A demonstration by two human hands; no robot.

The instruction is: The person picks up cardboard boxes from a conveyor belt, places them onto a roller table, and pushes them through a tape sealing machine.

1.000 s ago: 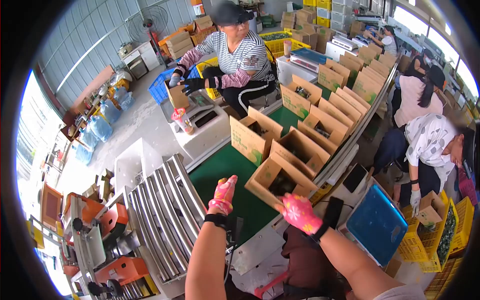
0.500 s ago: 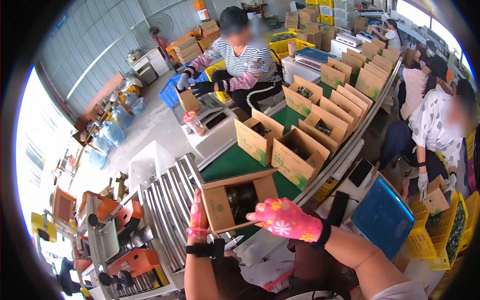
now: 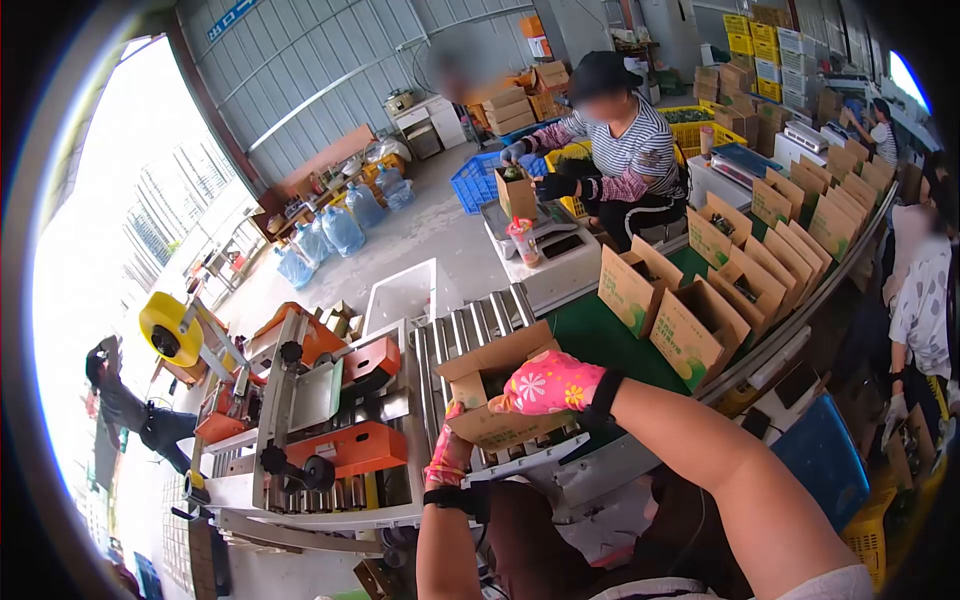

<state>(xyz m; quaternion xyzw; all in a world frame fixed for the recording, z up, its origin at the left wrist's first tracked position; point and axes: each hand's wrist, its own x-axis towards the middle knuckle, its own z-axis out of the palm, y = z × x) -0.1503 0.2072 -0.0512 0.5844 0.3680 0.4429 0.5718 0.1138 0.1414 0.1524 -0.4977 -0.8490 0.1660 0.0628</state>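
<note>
Both my hands, in pink flowered gloves, are on an open cardboard box (image 3: 510, 425) at the near end of the rollers. My left hand (image 3: 450, 450) grips its left side, fingers against the cardboard. My right hand (image 3: 552, 384) is closed over the right side, its fingertips at the box opening. Dark contents show partly inside, too shadowed to make out. Right of this box, open boxes with green print (image 3: 690, 335) stand in rows on the green belt (image 3: 585, 330).
A taping machine (image 3: 330, 410) with orange parts stands left of the rollers (image 3: 478, 322). Across the belt a seated person (image 3: 625, 150) holds a small box (image 3: 517, 195). Another person (image 3: 920, 300) is at the right, beyond a blue lid (image 3: 815, 460). Someone walks at far left.
The view has swung left, showing more of the taping machine. My hands and the box have moved from the belt's end onto the rollers. The seated person's box is now more upright.
</note>
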